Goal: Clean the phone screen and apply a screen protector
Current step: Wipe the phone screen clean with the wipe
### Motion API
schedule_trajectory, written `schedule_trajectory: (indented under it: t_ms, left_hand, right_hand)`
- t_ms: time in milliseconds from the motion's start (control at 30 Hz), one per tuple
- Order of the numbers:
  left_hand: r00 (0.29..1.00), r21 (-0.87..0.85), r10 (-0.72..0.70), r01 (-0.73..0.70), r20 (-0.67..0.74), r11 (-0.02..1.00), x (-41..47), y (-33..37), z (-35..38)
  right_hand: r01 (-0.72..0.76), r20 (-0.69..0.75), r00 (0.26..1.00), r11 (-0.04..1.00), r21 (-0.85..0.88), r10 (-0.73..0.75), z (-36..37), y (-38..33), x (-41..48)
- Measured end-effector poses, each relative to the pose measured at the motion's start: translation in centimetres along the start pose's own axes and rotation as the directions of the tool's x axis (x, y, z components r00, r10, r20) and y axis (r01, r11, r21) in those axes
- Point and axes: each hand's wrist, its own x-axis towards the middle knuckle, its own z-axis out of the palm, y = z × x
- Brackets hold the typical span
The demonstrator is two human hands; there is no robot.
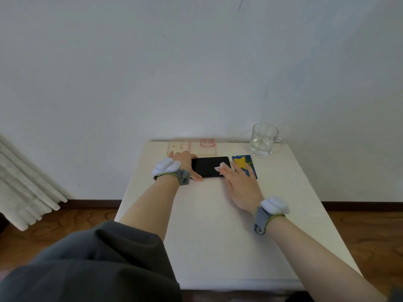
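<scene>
Phone (pixel 210 166) steadied by left hand (pixel 185 163); right hand (pixel 239 184) pressing wipe (pixel 220 166) on screen. Cleaning step; next, wiping across whole glass.

The phone (pixel 210 166) lies flat and screen-up, its long side running left to right, its glass black and unlit. A small white wipe (pixel 220 166) rests on the right half of the phone's screen. Just behind the phone's left half lies a clear flat packet (pixel 192 147) with red print, long side parallel to the phone. Touching or nearly touching the phone's right end lies a blue card (pixel 244 165) bearing a yellow star.
</scene>
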Motion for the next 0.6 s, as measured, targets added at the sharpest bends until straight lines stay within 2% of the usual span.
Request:
schedule_trajectory:
  t_ms: [100,300,600]
  left_hand:
    - [1.0,0.013,-0.002,0.002,0.0,1.0,0.0,0.0,-0.1]
    - [1.0,0.009,-0.005,0.004,0.011,1.0,0.2,-0.1,0.0]
    - [0.999,0.027,0.028,-0.028,0.029,0.999,0.0,0.3,-0.2]
  right_hand:
    - [-0.062,-0.011,0.998,0.998,0.007,0.062,0.0,0.0,0.1]
    - [-0.009,-0.064,0.998,1.0,-0.012,0.008,0.3,-0.3,-1.7]
    - [-0.094,-0.007,0.996,0.996,0.01,0.094,-0.8,0.4,2.0]
